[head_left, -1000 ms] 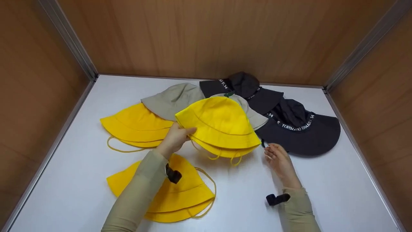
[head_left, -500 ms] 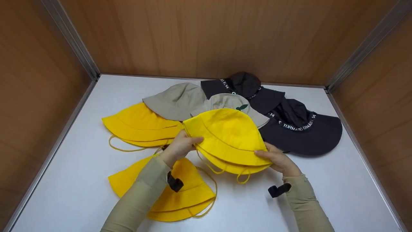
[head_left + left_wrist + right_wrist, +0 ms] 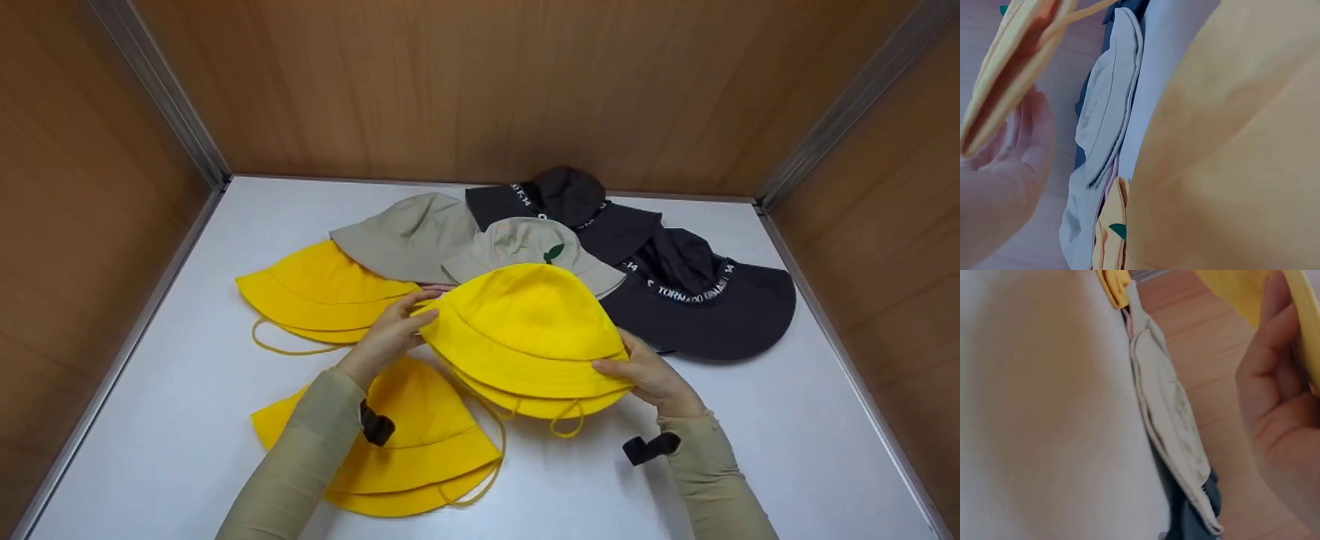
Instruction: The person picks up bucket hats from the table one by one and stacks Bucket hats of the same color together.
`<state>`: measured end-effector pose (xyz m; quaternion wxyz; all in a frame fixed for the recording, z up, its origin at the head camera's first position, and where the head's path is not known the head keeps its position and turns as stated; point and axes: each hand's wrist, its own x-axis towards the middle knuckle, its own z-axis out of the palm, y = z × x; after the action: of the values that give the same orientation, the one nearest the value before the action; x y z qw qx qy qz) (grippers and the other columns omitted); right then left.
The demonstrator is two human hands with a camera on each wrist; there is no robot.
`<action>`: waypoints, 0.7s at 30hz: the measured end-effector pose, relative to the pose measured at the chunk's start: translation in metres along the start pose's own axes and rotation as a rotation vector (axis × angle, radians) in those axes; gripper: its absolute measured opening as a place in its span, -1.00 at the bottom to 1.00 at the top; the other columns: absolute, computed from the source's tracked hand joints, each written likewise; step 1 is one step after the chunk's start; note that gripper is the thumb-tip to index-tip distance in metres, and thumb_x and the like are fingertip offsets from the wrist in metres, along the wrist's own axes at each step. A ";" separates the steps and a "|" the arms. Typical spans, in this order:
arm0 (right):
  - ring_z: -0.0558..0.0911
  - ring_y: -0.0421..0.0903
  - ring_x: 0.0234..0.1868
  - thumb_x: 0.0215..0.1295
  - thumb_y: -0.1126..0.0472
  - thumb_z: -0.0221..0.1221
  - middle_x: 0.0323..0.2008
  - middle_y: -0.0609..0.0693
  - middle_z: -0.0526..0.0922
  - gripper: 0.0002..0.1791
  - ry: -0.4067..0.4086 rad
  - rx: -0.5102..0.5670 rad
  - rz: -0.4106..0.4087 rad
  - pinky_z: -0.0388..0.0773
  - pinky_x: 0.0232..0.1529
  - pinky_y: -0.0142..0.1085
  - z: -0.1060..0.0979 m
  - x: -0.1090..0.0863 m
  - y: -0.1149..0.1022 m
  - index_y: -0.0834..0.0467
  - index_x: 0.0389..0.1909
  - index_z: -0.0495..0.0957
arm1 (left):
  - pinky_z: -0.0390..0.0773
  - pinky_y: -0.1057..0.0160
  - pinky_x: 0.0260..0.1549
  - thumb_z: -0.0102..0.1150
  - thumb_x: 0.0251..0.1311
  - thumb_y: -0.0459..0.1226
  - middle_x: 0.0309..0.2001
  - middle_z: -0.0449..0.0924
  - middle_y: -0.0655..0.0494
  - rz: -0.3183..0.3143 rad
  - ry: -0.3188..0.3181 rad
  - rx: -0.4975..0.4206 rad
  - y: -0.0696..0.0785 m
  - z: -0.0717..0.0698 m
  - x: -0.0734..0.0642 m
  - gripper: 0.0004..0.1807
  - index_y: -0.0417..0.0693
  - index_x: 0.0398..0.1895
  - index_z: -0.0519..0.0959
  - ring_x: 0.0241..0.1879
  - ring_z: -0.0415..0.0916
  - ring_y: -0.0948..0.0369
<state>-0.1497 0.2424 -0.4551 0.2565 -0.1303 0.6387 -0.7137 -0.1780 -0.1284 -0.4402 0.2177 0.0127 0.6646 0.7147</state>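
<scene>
A bright yellow bucket hat [image 3: 532,337] with a thin yellow cord is raised above the table, crown up. At its left brim my left hand [image 3: 386,337] has the thumb in front and fingers behind the edge. On the right brim my right hand [image 3: 652,375] grips the cloth, thumb on top. In the left wrist view, fingers of the left hand [image 3: 1022,152] lie behind the hat's edge [image 3: 1010,73]. The right wrist view shows the right hand [image 3: 1280,399] curled round the yellow brim [image 3: 1306,320]. Below the left forearm lies another yellow hat [image 3: 420,450], partly hidden.
Behind on the white table [image 3: 780,450] lie a third yellow hat [image 3: 322,292], a grey hat [image 3: 412,236] and a pale hat with a green sprout [image 3: 525,244]. Dark hats with white lettering [image 3: 705,315] sit at the back right. Wood panels [image 3: 480,90] enclose the table.
The right hand has come to the raised hat's right brim and gripped it. The hat has moved lower and nearer. My left hand has shifted left along the brim with its fingers more spread.
</scene>
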 end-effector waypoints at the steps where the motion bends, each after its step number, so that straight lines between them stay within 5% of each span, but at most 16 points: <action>1: 0.59 -0.16 -0.13 0.25 0.43 0.11 -0.09 -0.03 0.55 -0.51 -0.010 -0.015 -0.011 0.56 -0.04 -0.31 0.001 -0.001 -0.003 0.15 0.18 0.26 | 0.46 0.27 0.04 0.03 0.35 -0.18 0.25 0.28 -0.09 0.003 0.036 0.003 0.000 -0.003 0.000 -0.43 -0.12 0.37 0.17 0.00 0.42 0.24; 5: 0.59 -0.15 -0.12 0.22 0.43 0.14 -0.09 -0.03 0.55 -0.50 -0.036 -0.061 -0.026 0.56 -0.03 -0.29 0.007 -0.005 -0.011 0.18 0.18 0.28 | 0.28 0.06 0.27 0.04 0.34 -0.15 0.26 0.27 -0.16 0.019 0.090 0.088 0.000 -0.008 0.002 -0.43 -0.11 0.35 0.18 0.23 0.33 0.03; 11: 0.59 -0.15 -0.13 0.20 0.43 0.15 -0.09 -0.02 0.56 -0.50 -0.059 -0.041 -0.043 0.56 -0.03 -0.28 0.013 -0.011 -0.018 0.15 0.16 0.32 | 0.17 -0.03 0.33 0.13 0.26 -0.01 0.31 0.29 -0.11 0.065 -0.002 0.414 0.006 0.000 0.003 -0.34 -0.10 0.34 0.26 0.33 0.21 -0.04; 16: 0.58 -0.15 -0.13 0.19 0.43 0.15 -0.10 -0.02 0.55 -0.53 -0.074 -0.012 -0.062 0.55 -0.03 -0.28 0.017 -0.013 -0.018 0.11 0.12 0.35 | 0.43 0.15 0.05 0.16 0.23 0.00 -0.05 0.57 0.01 0.080 -0.068 0.560 0.008 0.004 -0.002 -0.52 -0.10 0.09 0.51 -0.10 0.49 0.14; 21: 0.59 -0.14 -0.14 0.20 0.41 0.15 -0.11 -0.01 0.56 -0.52 -0.074 -0.039 -0.040 0.57 -0.05 -0.28 0.020 -0.009 -0.016 0.20 0.15 0.32 | 0.44 0.33 -0.31 0.19 0.23 -0.13 -0.35 0.56 0.10 0.103 -0.089 0.581 0.009 -0.001 -0.011 -0.72 -0.13 -0.14 0.60 -0.44 0.42 0.25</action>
<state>-0.1345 0.2310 -0.4352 0.2631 -0.1744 0.6396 -0.7009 -0.1713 -0.1334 -0.4293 0.1975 0.1393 0.8295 0.5035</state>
